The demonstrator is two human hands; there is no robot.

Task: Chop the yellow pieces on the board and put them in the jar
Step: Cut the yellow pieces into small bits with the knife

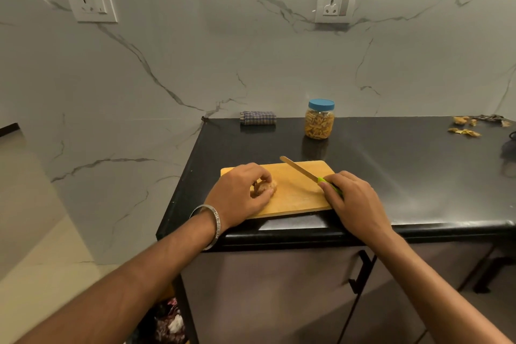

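Observation:
A wooden cutting board (296, 195) lies at the near edge of the black counter (405, 176). On its left part sits a yellow-brown piece (265, 188), which my left hand (241, 193) holds with curled fingers. My right hand (350, 198) grips the green handle of a knife (303, 170) at the board's right side; the blade points up and to the left, over the board. A clear jar (320, 119) with a blue lid, full of yellow strips, stands behind the board with its lid on.
A folded checked cloth (258, 118) lies at the back of the counter against the marble wall. Loose yellow scraps (465, 127) lie at the far right. A cabinet door with a black handle (361, 271) is below the counter.

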